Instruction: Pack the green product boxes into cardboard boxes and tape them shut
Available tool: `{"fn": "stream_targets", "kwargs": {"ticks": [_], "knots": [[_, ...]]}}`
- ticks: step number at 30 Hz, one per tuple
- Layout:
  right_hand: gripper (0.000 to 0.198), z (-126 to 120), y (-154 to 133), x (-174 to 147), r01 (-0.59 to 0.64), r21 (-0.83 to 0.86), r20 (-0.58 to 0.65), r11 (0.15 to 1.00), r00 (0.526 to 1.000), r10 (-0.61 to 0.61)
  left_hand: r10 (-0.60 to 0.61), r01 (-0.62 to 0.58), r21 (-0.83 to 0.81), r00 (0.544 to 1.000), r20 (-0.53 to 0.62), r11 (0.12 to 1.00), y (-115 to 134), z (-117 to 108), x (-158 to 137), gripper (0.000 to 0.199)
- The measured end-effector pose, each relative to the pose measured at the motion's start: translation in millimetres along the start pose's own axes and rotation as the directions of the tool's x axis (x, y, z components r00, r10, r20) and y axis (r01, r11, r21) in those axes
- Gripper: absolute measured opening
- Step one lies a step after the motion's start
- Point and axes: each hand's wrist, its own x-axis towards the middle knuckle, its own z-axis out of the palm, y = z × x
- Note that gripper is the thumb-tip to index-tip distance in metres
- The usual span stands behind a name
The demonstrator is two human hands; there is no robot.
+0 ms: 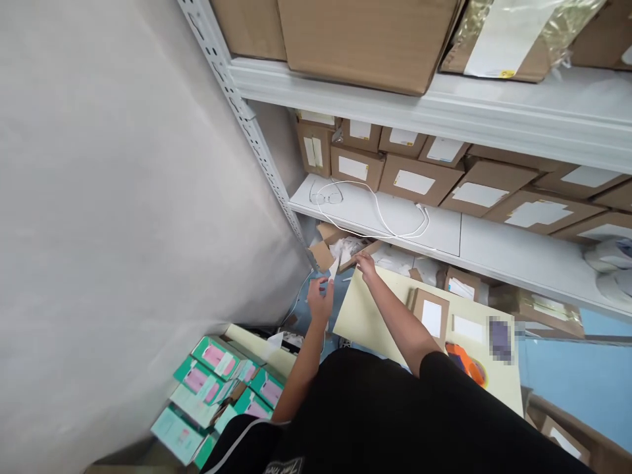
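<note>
My left hand (320, 301) is low beside the wall, its thumb and fingers closed on a pointed piece of white paper (334, 268). To its right, my right hand (366, 264) hovers over the near corner of a pale yellow table (353, 304), fingers curled in; what they hold, if anything, is too small to make out. Just beyond both hands stands an open cardboard box (322, 256) on the floor with crumpled white paper (347, 247) in it.
A white shelf (444, 235) carries glasses (326, 197), a white cable (380, 209) and several labelled cartons (415, 178). On the table lie a brown box (430, 316), a white label (468, 328) and an orange tape dispenser (464, 363). Green boxes (216, 357) are stacked at lower left.
</note>
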Motion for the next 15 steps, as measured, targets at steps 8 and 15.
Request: {"fn": "stream_targets", "kwargs": {"ticks": [8,15], "knots": [[0.042,-59,17,-93,-0.329,0.148,-0.010,0.933,0.942,0.334,0.216,-0.238,0.008,0.892,0.397,0.971,-20,49,-1,0.005],[0.030,-134,28,-150,-0.243,0.246,-0.378,0.938,0.867,0.324,0.467,-0.633,-0.047,0.517,0.718,0.773,-18,125,-31,0.004]]}}
